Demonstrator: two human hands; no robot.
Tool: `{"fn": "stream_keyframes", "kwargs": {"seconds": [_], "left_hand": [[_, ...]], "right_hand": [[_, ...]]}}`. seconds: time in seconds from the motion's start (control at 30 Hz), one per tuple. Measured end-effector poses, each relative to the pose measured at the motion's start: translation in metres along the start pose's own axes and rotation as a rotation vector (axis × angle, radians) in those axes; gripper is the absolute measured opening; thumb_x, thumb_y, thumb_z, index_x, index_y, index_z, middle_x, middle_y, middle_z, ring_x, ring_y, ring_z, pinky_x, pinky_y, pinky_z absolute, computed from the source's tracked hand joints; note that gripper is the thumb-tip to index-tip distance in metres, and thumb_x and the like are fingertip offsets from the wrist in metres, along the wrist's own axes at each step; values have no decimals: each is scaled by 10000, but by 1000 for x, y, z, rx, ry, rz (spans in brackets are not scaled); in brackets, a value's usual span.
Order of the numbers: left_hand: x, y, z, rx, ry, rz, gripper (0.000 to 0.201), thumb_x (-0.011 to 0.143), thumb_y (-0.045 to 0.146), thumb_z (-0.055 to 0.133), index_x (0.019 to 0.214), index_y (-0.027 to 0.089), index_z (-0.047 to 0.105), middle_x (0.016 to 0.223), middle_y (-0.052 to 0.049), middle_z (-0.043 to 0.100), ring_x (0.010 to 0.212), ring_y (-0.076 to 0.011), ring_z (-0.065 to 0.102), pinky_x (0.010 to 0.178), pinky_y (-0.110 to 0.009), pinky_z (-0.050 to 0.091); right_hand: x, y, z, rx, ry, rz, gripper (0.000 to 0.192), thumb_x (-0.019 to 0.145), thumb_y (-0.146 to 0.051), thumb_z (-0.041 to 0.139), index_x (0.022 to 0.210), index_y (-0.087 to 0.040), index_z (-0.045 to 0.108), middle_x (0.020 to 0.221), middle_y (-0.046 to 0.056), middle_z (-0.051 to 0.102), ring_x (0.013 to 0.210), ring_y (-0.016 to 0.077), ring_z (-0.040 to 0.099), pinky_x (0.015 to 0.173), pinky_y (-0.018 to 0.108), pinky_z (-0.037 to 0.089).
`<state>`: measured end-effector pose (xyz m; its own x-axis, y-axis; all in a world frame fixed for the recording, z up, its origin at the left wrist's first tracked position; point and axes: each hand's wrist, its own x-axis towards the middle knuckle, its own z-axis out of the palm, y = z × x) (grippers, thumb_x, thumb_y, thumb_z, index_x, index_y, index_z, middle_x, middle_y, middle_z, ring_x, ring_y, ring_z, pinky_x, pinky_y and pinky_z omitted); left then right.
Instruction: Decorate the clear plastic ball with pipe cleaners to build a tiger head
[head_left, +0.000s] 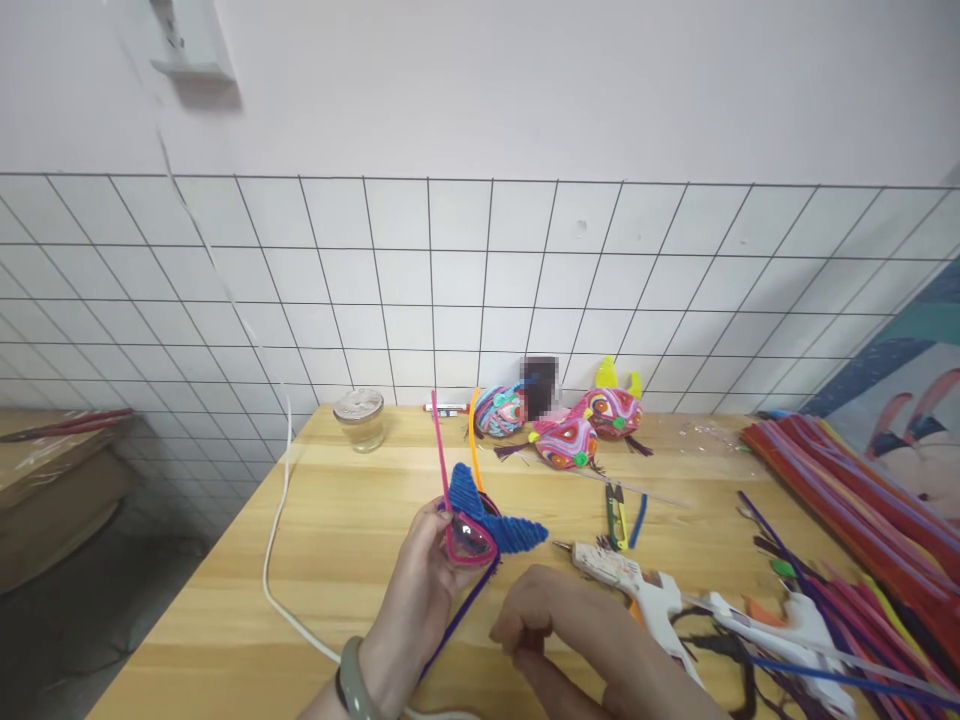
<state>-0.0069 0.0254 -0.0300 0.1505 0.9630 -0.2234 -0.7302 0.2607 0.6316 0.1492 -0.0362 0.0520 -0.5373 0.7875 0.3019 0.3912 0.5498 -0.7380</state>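
Note:
My left hand [429, 570] grips a half-wrapped pipe-cleaner fish-like figure [472, 540] between thumb and fingers. A pink loop outlines its dark, shiny face, and two blue pipe-cleaner fins [517, 534] stick out from it. Long loose ends of pink [439, 440], orange [475, 445] and purple pipe cleaner [465, 607] trail from the figure. To its right, apart from it, hovers my right hand [566, 625]. Its fingers are curled in toward the thumb, and whatever may be between them is hidden.
A hot glue gun [622, 572] and pliers-like cutters [616, 515] lie at right, near bundled pipe cleaners [847, 500]. Finished colourful figures [566, 440] stand at the back. A glass cup [360, 418] is back left. A white cord [277, 590] crosses the table's left side.

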Motion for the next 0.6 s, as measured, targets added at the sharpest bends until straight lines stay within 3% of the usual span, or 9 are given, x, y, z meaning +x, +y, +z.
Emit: {"fn": "stream_keyframes", "kwargs": {"seconds": [0.1, 0.37, 0.6], "left_hand": [[0, 1, 1, 6, 0, 18, 157, 832, 231, 528, 953, 165, 603, 870, -84, 723, 763, -232, 667, 747, -442, 526], [-1, 3, 2, 26, 57, 18, 140, 817, 217, 530, 929, 171, 599, 851, -82, 719, 740, -234, 658, 715, -453, 529], [-1, 5, 4, -14, 86, 24, 111, 809, 237, 560, 877, 170, 615, 838, -61, 704, 767, -215, 649, 743, -415, 523]], "right_hand": [[3, 12, 4, 18, -39, -80, 396, 678, 78, 429, 906, -236, 509, 837, -15, 596, 732, 100, 573, 679, 161, 463], [4, 19, 17, -112, -71, -32, 398, 661, 64, 367, 876, -221, 542, 763, -10, 634, 640, 107, 576, 597, 175, 450], [3, 23, 25, -223, -46, 6, 337, 773, -16, 333, 911, -237, 548, 636, -25, 606, 519, 110, 549, 496, 192, 416]]}}
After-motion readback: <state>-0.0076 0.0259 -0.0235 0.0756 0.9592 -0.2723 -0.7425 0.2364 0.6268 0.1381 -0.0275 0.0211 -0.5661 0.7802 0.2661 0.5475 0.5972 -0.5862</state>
